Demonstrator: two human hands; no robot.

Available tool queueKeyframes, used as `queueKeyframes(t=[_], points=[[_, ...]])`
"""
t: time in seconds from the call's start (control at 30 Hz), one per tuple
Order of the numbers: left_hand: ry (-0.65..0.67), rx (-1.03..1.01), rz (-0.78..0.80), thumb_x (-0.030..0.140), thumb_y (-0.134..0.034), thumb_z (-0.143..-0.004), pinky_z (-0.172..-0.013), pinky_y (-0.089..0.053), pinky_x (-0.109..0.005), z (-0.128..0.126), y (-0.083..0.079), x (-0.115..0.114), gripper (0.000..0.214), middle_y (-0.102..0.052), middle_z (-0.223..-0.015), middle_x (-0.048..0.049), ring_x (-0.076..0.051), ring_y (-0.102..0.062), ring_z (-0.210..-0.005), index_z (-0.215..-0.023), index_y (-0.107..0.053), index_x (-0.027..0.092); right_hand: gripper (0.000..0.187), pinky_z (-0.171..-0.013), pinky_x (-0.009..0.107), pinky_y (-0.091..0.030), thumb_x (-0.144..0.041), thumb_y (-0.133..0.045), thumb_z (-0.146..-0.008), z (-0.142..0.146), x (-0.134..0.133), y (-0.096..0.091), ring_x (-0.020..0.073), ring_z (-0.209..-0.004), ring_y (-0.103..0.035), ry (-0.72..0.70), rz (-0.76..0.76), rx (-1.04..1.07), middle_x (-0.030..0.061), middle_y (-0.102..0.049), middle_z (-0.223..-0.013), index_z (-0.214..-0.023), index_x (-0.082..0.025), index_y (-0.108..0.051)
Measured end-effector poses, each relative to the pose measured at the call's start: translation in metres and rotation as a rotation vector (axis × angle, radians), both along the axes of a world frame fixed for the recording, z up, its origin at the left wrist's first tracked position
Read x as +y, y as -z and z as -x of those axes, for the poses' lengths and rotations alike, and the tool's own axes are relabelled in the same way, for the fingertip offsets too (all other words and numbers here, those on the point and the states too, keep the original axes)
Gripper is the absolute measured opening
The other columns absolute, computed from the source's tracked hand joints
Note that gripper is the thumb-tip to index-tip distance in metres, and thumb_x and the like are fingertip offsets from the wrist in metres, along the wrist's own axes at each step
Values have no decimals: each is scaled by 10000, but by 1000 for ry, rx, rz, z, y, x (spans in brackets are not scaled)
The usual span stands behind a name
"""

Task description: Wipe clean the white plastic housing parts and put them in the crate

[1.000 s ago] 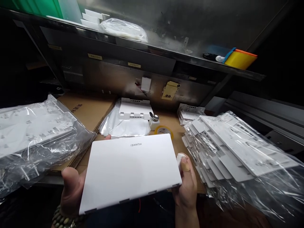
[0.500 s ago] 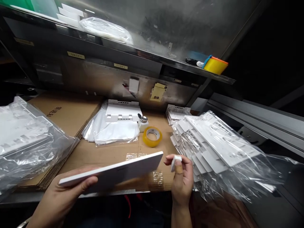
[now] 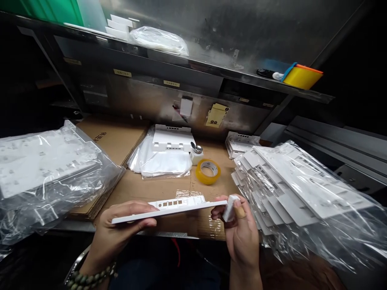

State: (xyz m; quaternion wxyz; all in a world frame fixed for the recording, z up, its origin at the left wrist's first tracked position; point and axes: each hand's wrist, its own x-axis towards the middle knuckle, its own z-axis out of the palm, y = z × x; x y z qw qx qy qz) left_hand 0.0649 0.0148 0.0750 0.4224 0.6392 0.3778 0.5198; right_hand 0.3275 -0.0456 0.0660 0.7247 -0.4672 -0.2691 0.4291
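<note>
the white panel (image 3: 181,210) has tipped over the past 0.5 s: a row of square openings now shows above its long edge, and its right end is against or just beside the small white block (image 3: 230,208); which, i cannot tell. the left hand (image 3: 110,226) grips the panel's left end, the right hand (image 3: 244,228) pinches the block. the panel is held above the cardboard (image 3: 167,186), so the 2 pieces seem placed for handling together.

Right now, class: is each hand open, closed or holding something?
Left hand: closed, holding the flat white panel.
Right hand: closed, holding a small white piece.
</note>
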Motion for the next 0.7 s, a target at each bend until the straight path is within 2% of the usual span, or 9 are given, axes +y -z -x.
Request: queueKeyframes(t=[0.23, 0.3, 0.37, 0.43, 0.47, 0.53, 0.57, 0.63, 0.7], points=[[46, 46, -8, 261, -902, -734, -759, -614, -261, 5, 6, 6, 102, -824, -817, -56, -249, -783, -791, -819, -849, 273, 287, -635, 298, -584, -475, -707, -907, -2, 0, 1, 160, -676, -685, 40, 45, 32, 35, -747, -913, -976, -210, -619], [108, -21, -51, 364, -868, -781, -818, -618, -320, 5, 12, 8, 133, -821, -810, -74, -258, -778, -782, -848, -846, 251, 283, -612, 280, -577, -466, -714, -893, -2, -1, 1, 149, -629, -670, 82, 57, 45, 11, -730, -821, -957, -213, -605], [135, -115, -135, 620, -749, -821, -961, -582, -413, 0, 17, 9, 391, -794, -721, -73, -277, -767, -788, -826, -841, 240, 263, -562, 250, -554, -452, -697, -886, 1, -3, -2, 136, -561, -643, 127, 31, 63, -14, -697, -708, -945, -217, -596], [0, -306, -191, 824, -514, -845, -1129, -468, -448, -11, 19, 8, 668, -789, -746, -74, -303, -747, -968, -801, -836, 241, 247, -488, 232, -510, -452, -670, -878, 6, -6, -7, 135, -483, -605, 142, -44, 87, -34, -655, -610, -942, -229, -587], [-116, -451, -159, 849, -417, -867, -1185, -405, -429, -16, 20, 7, 729, -808, -869, -68, -303, -698, -1134, -863, -838, 254, 237, -459, 231, -486, -452, -657, -876, 10, -9, -10, 137, -450, -584, 139, -83, 102, -44, -635, -577, -946, -239, -582], [-270, -797, 110, 776, -361, -936, -1240, -317, -406, -24, 20, 6, 667, -763, -1244, -23, -269, -506, -1418, -1126, -791, 302, 210, -434, 242, -456, -444, -631, -883, 17, -13, -16, 141, -411, -550, 129, -134, 117, -56, -606, -544, -950, -255, -570], [-237, -937, 327, 730, -389, -953, -1244, -309, -430, -25, 20, 7, 608, -697, -1381, -7, -265, -439, -1477, -1260, -726, 328, 190, -433, 246, -444, -434, -615, -895, 20, -15, -17, 141, -408, -542, 120, -142, 116, -57, -600, -543, -953, -259, -565], [58, -1062, 739, 712, -473, -926, -1230, -326, -517, -21, 24, 11, 655, -641, -1465, -61, -329, -441, -1479, -1413, -611, 295, 156, -428, 249, -422, -414, -576, -927, 21, -17, -16, 139, -403, -531, 84, -144, 100, -51, -601, -553, -963, -263, -559], [338, -1063, 965, 652, -515, -925, -1201, -351, -589, -14, 29, 18, 726, -636, -1453, -161, -409, -491, -1428, -1480, -536, 184, 158, -403, 246, -387, -419, -546, -950, 13, -14, -9, 133, -366, -496, 33, -160, 50, -52, -590, -537, -963, -263, -556]])
